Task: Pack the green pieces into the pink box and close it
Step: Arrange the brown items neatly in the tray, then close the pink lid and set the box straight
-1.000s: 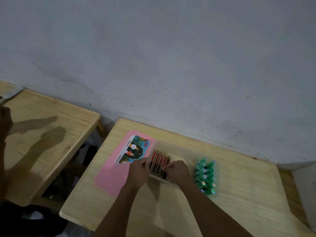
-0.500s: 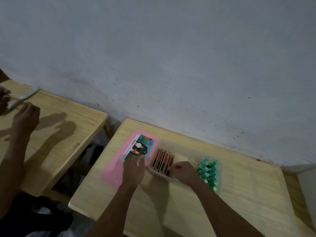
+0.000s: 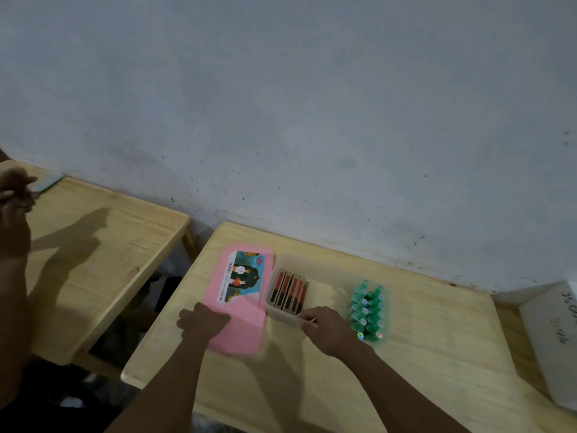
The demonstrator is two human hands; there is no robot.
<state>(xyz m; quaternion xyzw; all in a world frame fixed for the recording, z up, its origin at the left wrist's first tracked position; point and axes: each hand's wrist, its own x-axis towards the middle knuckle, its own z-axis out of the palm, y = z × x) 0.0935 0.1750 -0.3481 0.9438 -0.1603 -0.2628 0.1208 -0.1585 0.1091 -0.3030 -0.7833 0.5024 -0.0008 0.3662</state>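
Note:
The pink box's lid (image 3: 240,298), with a picture sticker, lies flat on the wooden table (image 3: 421,354). To its right stands the open translucent box base (image 3: 315,270), with several red-and-gold pieces (image 3: 288,292) upright in its left end. The green pieces (image 3: 368,310) are bunched on the table right of the base. My left hand (image 3: 203,321) has its fingers curled over the lid's near-left edge. My right hand (image 3: 327,326) pinches the base's near rim, just left of the green pieces.
A second wooden table (image 3: 103,245) stands to the left across a dark gap. Another person's hands (image 3: 14,195) hold a pale blue item at the far left. A white box (image 3: 555,335) sits at the right edge. A grey wall rises behind both tables.
My left hand left the box base and moved onto the lid's near-left edge. My right hand slid from the red pieces to the base's near rim. The other person's hands came into view.

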